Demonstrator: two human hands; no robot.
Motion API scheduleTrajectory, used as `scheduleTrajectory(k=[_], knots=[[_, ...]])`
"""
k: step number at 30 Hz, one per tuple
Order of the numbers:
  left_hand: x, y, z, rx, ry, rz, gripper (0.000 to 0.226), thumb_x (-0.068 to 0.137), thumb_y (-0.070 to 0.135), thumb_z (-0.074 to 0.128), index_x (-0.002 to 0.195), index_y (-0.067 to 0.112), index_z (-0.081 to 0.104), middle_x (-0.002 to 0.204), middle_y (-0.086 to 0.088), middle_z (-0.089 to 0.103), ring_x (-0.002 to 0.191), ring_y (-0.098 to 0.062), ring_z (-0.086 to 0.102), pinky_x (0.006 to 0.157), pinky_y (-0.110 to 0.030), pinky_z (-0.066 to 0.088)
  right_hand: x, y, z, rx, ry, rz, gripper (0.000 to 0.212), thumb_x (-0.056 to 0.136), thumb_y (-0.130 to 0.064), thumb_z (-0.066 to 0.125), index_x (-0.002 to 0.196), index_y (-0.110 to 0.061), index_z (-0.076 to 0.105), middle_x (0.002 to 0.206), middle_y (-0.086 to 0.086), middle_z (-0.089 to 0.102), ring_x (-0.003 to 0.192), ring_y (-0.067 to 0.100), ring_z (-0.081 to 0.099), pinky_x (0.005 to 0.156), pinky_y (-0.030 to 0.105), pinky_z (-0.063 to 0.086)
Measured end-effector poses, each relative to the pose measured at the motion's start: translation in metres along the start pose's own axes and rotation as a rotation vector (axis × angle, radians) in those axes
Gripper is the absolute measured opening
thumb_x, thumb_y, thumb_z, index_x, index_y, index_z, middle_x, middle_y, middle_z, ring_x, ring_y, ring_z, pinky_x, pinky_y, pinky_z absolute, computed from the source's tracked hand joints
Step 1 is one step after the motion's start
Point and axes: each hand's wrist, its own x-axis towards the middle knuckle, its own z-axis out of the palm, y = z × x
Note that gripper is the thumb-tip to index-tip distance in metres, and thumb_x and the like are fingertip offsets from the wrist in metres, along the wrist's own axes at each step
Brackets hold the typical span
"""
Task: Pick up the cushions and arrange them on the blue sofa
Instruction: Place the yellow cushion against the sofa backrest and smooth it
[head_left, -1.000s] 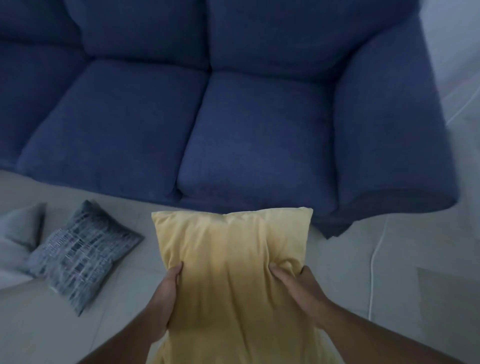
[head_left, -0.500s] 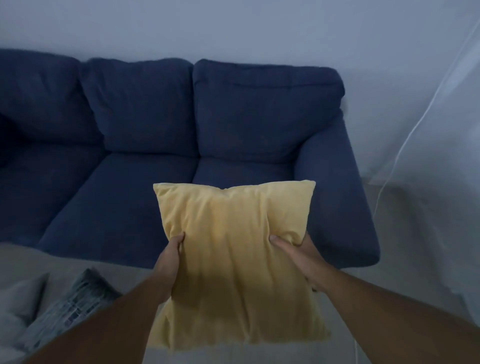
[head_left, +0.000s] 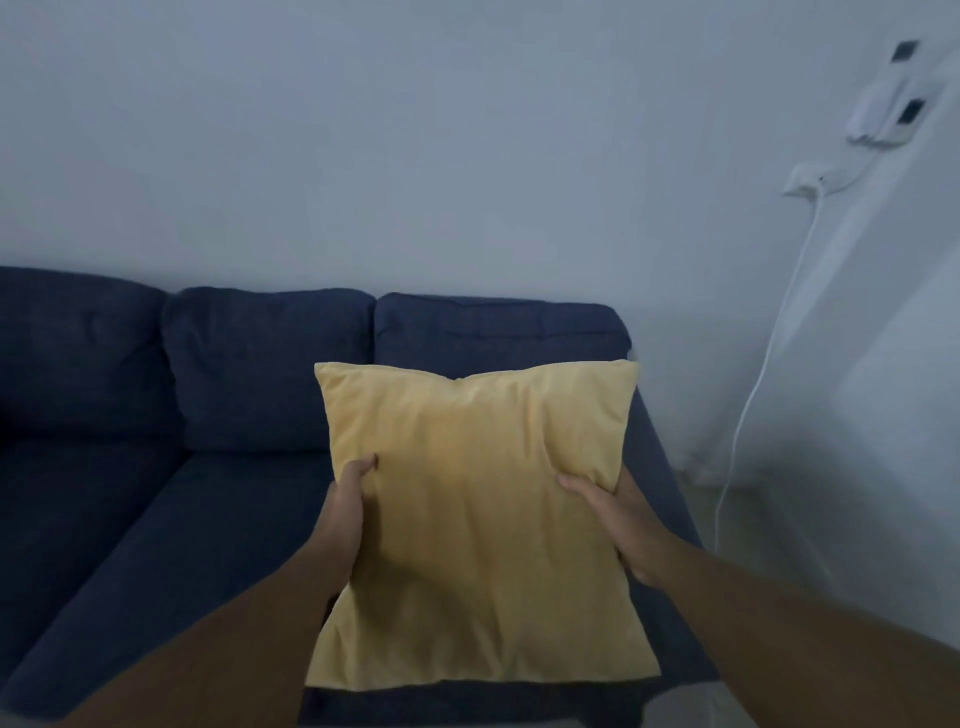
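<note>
A square yellow cushion (head_left: 478, 525) is held up in front of me, over the right end of the blue sofa (head_left: 208, 499). My left hand (head_left: 345, 512) grips its left edge, thumb on the front face. My right hand (head_left: 621, 512) grips its right edge the same way. The cushion hides most of the sofa's right seat and part of the right armrest. The sofa's seats and back pads that show carry no cushions.
A pale wall rises behind the sofa. On the right wall hang a white device (head_left: 524, 122) and a socket with a plug (head_left: 808, 184); a white cable (head_left: 753, 395) runs down from it to the floor beside the armrest.
The view has tilted up from the floor to the sofa back and wall. The yellow cushion has risen and moved forward over the right seat. The grey cushions on the floor have left the view.
</note>
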Motion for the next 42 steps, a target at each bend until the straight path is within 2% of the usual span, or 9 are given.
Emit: scheduleTrajectory(k=[5,10,16,22,25,29,34,38,42], knots=[[0.032,0.056,-0.001,-0.012,-0.129,0.044,0.101,0.080,0.085,0.048,0.161,0.028,0.029,0.151,-0.007,0.048,0.136,-0.035,0.047,0.120,-0.064,0.031,0.018,-0.049,0.005,0.051,0.096,-0.042,0.089,0.087,-0.046,0.081,0.161,-0.030,0.033,0.144,-0.002,0.055,0.117,0.022,0.056,0.099,0.044,0.045],[0.049,0.097,0.003,-0.003,-0.162,0.103,0.087,0.095,0.073,0.047,0.164,0.024,0.027,0.158,-0.007,0.041,0.126,-0.028,0.042,0.120,-0.058,0.029,0.033,-0.073,0.006,0.031,0.137,-0.064,0.095,0.091,-0.044,0.077,0.166,-0.029,0.020,0.162,0.006,0.038,0.143,0.033,0.042,0.113,0.055,0.036],[0.069,0.119,0.009,0.015,-0.158,0.115,0.084,0.098,0.069,0.047,0.165,0.024,0.025,0.161,-0.006,0.038,0.144,-0.035,0.038,0.123,-0.059,0.026,0.060,-0.082,0.014,0.037,0.137,-0.045,0.092,0.092,-0.040,0.076,0.165,-0.027,0.021,0.162,0.006,0.039,0.138,0.030,0.044,0.113,0.053,0.036],[0.100,0.123,0.018,0.048,-0.135,0.070,0.081,0.094,0.072,0.049,0.161,0.029,0.032,0.152,0.000,0.045,0.136,-0.031,0.044,0.122,-0.061,0.029,0.102,-0.073,0.014,0.050,0.118,0.004,0.093,0.090,-0.037,0.079,0.164,-0.031,0.023,0.150,0.002,0.046,0.117,0.022,0.047,0.098,0.049,0.041],[0.116,0.122,0.030,0.036,-0.123,0.019,0.080,0.090,0.073,0.053,0.157,0.030,0.039,0.149,-0.001,0.047,0.135,-0.033,0.045,0.119,-0.063,0.033,0.126,-0.058,0.007,0.067,0.112,0.050,0.096,0.088,-0.029,0.080,0.164,-0.031,0.022,0.149,-0.001,0.048,0.122,0.024,0.052,0.102,0.047,0.044],[0.142,0.118,0.048,0.029,-0.077,-0.103,0.084,0.086,0.074,0.057,0.155,0.032,0.037,0.139,-0.002,0.046,0.129,-0.037,0.044,0.115,-0.068,0.034,0.166,-0.042,0.000,0.088,0.064,0.141,0.099,0.074,-0.030,0.082,0.158,-0.036,0.030,0.142,-0.001,0.057,0.123,0.028,0.059,0.107,0.057,0.047],[0.173,0.112,0.072,0.002,0.007,-0.215,0.098,0.079,0.083,0.056,0.158,0.032,0.031,0.139,-0.004,0.044,0.115,-0.037,0.045,0.086,-0.052,0.045,0.223,-0.016,-0.011,0.206,0.063,0.241,0.076,0.070,-0.048,0.082,0.140,-0.031,0.055,0.127,0.005,0.071,0.114,0.032,0.069,0.098,0.058,0.054],[0.213,0.101,0.086,0.006,0.016,-0.237,0.108,0.075,0.085,0.057,0.165,0.036,0.024,0.168,-0.005,0.033,0.149,-0.046,0.033,0.113,-0.077,0.027,0.259,0.002,-0.007,0.231,0.097,0.289,0.052,0.087,-0.044,0.074,0.133,-0.031,0.056,0.125,0.000,0.067,0.113,0.028,0.063,0.082,0.043,0.050],[0.249,0.096,0.097,-0.026,0.006,-0.276,0.117,0.062,0.084,0.066,0.163,0.039,0.028,0.165,-0.003,0.038,0.147,-0.046,0.037,0.112,-0.083,0.027,0.295,0.023,0.001,0.218,0.119,0.283,0.041,0.088,-0.036,0.073,0.128,-0.030,0.064,0.126,-0.001,0.067,0.114,0.025,0.061,0.084,0.041,0.048]])
